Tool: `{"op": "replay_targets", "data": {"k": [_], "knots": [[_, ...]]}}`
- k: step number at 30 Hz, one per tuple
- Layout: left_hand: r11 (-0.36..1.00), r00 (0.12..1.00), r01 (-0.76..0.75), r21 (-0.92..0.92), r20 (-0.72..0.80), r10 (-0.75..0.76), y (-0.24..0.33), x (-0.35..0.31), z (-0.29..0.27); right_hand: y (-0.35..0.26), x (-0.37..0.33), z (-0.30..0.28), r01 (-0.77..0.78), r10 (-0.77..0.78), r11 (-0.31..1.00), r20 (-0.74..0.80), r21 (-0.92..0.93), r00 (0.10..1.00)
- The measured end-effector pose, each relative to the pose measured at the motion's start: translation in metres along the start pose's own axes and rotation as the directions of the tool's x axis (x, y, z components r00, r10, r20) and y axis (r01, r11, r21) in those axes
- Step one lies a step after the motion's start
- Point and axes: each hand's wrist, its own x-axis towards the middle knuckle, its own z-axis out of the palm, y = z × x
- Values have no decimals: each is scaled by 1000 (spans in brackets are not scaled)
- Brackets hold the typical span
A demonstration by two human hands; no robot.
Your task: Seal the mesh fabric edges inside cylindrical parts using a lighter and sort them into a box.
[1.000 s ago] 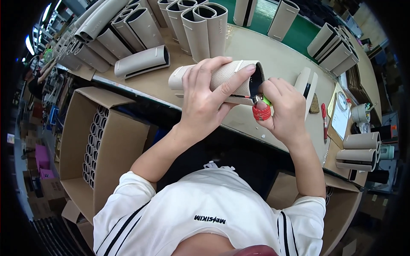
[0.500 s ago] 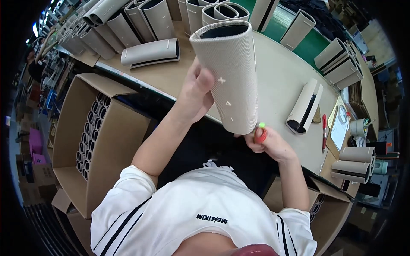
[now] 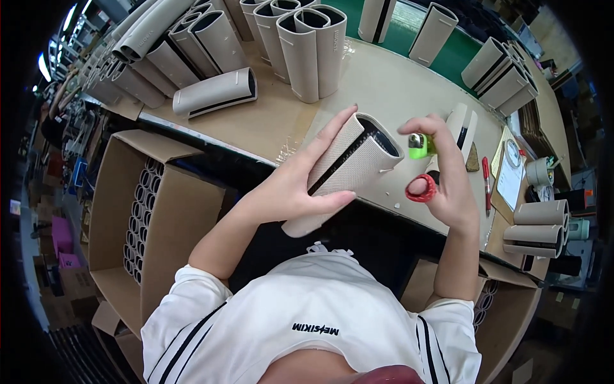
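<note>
A beige mesh-fabric sleeve (image 3: 358, 171) leans across my left hand (image 3: 284, 192), tilted, with its upper opening toward my right hand. My left thumb and fingers clasp its two sides; a black slit runs along the side facing me. My right hand (image 3: 453, 185) is curled just right of the sleeve, apart from it. Within its fingers is a green lighter (image 3: 417, 152) with a metal top. A red ring (image 3: 430, 187) encircles the right thumb; whether it belongs to a tool I cannot tell. Behind that hand lies another beige sleeve (image 3: 470, 128) on the table.
Several beige sleeves stand upright (image 3: 313, 61) at the back, and one lies on its side (image 3: 214, 93) at left. An open carton (image 3: 182, 224) with sleeves stands at lower left. A red pen (image 3: 487, 185), a clipboard (image 3: 510, 185) and more sleeves (image 3: 537, 211) are at right.
The sleeve has come down toward me and turned, now showing its black slit. My left hand has lowered with it. My right hand has risen and moved right, away from the sleeve's bottom end.
</note>
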Motion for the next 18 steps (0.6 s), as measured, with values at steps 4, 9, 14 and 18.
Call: {"op": "replay_targets", "data": {"k": [4,9,14,18], "knots": [[912,991,-94,400,-50,124,9,-1,1,7,9,5,118,-111,970,43,-215,993],[787,982,-134,603,-28,189,11,-1,-2,11,11,6,233,-193,898,141,-372,971],[955,997,-76,286,22,73,7,-4,-18,11,16,-3,269,-215,923,210,-277,954],[891,996,84,-446,59,-65,-1,1,-27,16,5,4,70,-74,997,194,30,978]]}}
